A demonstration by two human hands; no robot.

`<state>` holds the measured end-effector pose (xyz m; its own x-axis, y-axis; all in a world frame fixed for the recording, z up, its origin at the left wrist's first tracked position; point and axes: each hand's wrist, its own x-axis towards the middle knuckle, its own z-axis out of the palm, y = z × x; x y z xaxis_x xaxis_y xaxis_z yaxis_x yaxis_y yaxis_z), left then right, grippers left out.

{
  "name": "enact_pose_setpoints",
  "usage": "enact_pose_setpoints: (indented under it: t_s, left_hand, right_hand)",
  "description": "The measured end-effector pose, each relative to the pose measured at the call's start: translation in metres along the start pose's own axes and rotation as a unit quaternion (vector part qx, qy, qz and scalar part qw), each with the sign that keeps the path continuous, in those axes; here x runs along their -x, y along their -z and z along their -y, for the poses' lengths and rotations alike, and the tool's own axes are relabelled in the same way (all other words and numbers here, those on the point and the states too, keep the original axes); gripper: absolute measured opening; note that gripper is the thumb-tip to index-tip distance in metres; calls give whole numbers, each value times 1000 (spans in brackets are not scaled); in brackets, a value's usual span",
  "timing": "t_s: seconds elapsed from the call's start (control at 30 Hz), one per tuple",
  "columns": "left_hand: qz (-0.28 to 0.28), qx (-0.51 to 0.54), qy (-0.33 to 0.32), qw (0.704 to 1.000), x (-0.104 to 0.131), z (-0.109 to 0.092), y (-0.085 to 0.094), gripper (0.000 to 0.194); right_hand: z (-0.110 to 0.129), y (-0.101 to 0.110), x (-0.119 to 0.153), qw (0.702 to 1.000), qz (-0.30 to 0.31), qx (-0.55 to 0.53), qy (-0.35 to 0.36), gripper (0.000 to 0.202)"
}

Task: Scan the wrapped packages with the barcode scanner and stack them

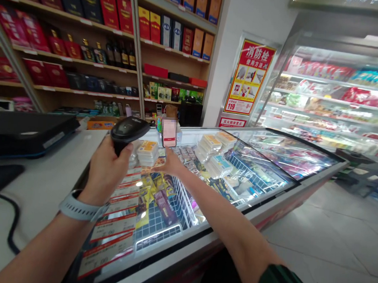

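Two hands: the left hand [109, 166] is wrapped around the handle of one black scanner [128, 131], raised over the left end of one freezer [182, 254]. The right hand [170, 162] extends fingers leftward beneath one phone [169, 132], upright at the far side; whether it grips cannot be determined. Scanner: rounded, glossy head. Phone: pale screen, red bar, part pixelated. Scanner handle largely hidden; price labels [120, 222] blurred; black device [26, 131], left, cut off.
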<state>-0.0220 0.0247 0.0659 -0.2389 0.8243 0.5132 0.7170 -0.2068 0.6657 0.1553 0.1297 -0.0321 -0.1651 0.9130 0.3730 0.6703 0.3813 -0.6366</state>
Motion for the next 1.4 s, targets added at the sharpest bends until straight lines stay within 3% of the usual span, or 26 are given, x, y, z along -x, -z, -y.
enact_pose_setpoints:
  t_s: [0.2,0.37,0.5,0.67,0.8,0.97,1.1,1.23,1.33,1.4]
  left_hand:
    - [-11,6,2,1000,-3,3,1,42]
    - [1,1,8,1000,-3,4,0,41]
    - [7,-13,6,1000,-3,3,-2,44]
    - [14,-25,-10,1000,-1,3,-4,43]
    - [41,-11,-12,999,3,1,-6,45]
    - [59,-29,-23,998,8,-3,-11,44]
    - [72,-37,-45,996,13,-6,-15,45]
    - [97,-41,-47,993,17,-9,-19,46]
    - [117,-44,-59,990,18,-9,-23,46]
    - [136,-50,-65,987,17,-7,-25,46]
  right_hand:
    - [-1,-26,-45,994,81,-45,-50,136]
    - [-6,-28,-43,996,78,-16,-25,126]
    - [-4,-14,-21,997,82,6,2,111]
    - [-5,22,30,998,55,35,2,103]
    - [-5,46,78,990,10,113,-82,118]
    - [2,60,137,967,-38,188,-166,132]
    - [9,78,179,958,-59,217,-180,118]
    - [2,112,191,972,-82,187,-120,83]
    - [-13,132,178,994,-59,96,-4,75]
    - [-22,138,164,998,-21,48,29,77]
